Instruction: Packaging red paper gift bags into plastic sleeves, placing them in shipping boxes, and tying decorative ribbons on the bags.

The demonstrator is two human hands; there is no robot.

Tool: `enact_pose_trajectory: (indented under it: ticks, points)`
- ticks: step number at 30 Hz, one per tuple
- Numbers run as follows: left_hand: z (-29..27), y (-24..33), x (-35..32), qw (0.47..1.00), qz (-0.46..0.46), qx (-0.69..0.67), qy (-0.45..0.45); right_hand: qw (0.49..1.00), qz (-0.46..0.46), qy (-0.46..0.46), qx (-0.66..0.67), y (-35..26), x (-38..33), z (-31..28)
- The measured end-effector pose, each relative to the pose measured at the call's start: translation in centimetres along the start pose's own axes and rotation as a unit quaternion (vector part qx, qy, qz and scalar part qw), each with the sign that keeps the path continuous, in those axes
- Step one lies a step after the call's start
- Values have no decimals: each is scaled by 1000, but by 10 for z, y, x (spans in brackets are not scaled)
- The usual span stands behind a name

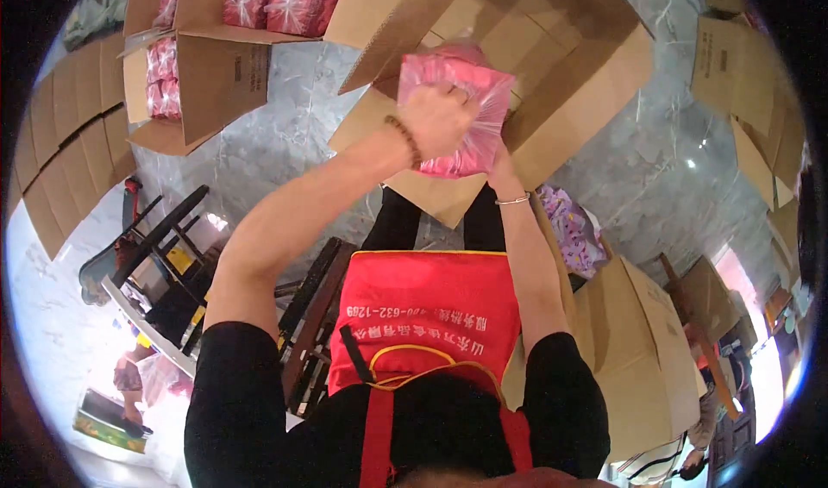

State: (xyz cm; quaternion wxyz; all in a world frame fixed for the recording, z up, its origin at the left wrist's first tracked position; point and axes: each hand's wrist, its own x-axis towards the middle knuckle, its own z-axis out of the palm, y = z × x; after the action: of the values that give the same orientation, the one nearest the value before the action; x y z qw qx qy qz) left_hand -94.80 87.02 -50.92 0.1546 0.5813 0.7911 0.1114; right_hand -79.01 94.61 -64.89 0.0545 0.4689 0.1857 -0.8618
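In front of me, over the near side of a large open cardboard box (595,100), I hold a clear plastic bag of pink packs (483,83). My left hand (438,119), with a beaded bracelet at the wrist, is closed on the bag's upper face with its fingers curled into the film. My right hand (502,174), a thin bangle at its wrist, grips the bag's near right side. Most of its fingers are hidden behind the bag. A front flap (435,197) of the box hangs below the bag, toward my knees.
At the upper left, open cardboard boxes (220,83) hold similar pink bags (293,7). Flattened cardboard (65,134) leans at the far left. A dark metal frame (172,238) stands on my left. More boxes (634,341) and a purple patterned bag (571,234) lie on my right.
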Motion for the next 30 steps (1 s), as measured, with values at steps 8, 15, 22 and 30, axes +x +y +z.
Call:
enact_pose_trajectory:
  ticks: [8,15,22,30]
  points:
    - [88,-29,14,990,-136,-18,18,999,-26,-14,34,-30,50,-3]
    - [142,-72,12,906,-395,-149,1,993,31,53,-100,0,74,1]
    - [203,-132,-8,874,-462,-147,-23,994,85,29,-59,48,151,4]
    - [206,-118,-10,855,-489,-166,-43,997,55,-11,-48,68,172,-15]
